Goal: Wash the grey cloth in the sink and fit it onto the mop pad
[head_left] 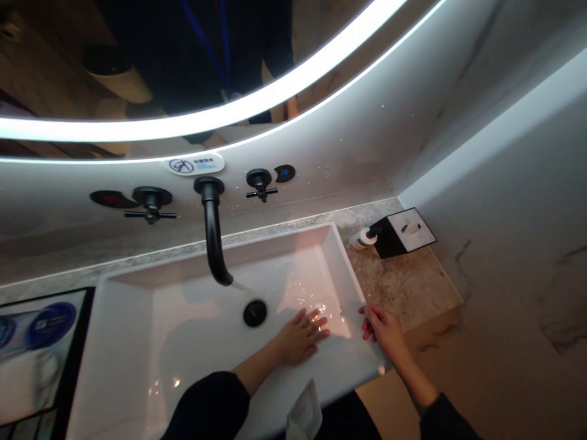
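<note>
My left hand (300,337) is over the white sink basin (192,324), palm down with its fingers spread, holding nothing. Beyond its fingertips the basin surface glistens with wet spots. Whether the palm touches the basin I cannot tell. My right hand (381,329) is at the basin's right rim, fingers loosely bent and a little apart, with nothing visible in them. A black drain cover (255,313) lies left of my left hand. Above it hangs a black wall spout (213,235), with a faint streak at its tip that may be water.
Black cross handles, one on the left (152,205) and one on the right (262,184), flank the spout. A pump bottle (363,238) and a black tissue box (403,232) stand on the stone counter (389,284). A framed tray (46,357) with blue and white items sits at left.
</note>
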{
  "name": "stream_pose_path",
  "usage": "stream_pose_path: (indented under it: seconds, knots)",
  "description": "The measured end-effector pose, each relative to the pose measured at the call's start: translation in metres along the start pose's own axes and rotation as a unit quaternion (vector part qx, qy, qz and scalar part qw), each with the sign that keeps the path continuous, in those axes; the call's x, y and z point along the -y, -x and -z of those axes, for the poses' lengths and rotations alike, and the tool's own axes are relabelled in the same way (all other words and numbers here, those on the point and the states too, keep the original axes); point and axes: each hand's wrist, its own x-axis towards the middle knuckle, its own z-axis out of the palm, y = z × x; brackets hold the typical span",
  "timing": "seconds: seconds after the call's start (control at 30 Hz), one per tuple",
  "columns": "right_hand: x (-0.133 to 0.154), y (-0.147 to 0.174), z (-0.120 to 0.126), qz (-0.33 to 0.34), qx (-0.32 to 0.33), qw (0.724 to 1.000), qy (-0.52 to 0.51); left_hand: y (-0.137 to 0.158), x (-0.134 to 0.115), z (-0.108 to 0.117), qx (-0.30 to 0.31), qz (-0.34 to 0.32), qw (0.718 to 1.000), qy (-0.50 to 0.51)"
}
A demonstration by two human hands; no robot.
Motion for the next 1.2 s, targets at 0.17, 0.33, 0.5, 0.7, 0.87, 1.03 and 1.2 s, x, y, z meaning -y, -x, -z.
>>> stream_pose_path:
  seconds: [0.17, 0.33, 0.5, 0.7, 0.87, 1.03, 1.2]
  knots:
    - [0.001, -0.003, 0.002, 0.024, -0.008, 0.999, 0.027, 0.026, -0.004, -0.002, -0.008, 0.100, 0.994, -0.053]
    - [0.000, 0.000, 0.000, 0.056, -0.016, 0.990, 0.127, -0.023, -0.018, -0.014, -0.029, 0.006, 0.999, -0.017]
    - [-0.012, 0.009, -0.035, 0.227, 0.105, 0.921, 0.298, -0.006, 0.021, 0.002, -0.062, 0.163, 0.983, -0.062]
    - [-0.017, -0.063, -0.099, 0.409, 0.010, 0.792, 0.453, 0.066, 0.020, 0.007, -0.066, 0.181, 0.969, -0.153]
    - [-0.032, -0.084, -0.172, 0.428, -0.105, 0.771, 0.461, 0.113, -0.003, -0.003, -0.111, 0.275, 0.924, -0.242]
    - [-0.029, -0.079, -0.201, 0.593, 0.088, 0.655, 0.460, 0.153, 0.001, -0.017, -0.163, 0.401, 0.857, -0.280]
    - [-0.016, -0.115, -0.174, 0.494, -0.105, 0.730, 0.461, 0.151, 0.012, -0.023, -0.162, 0.428, 0.844, -0.281]
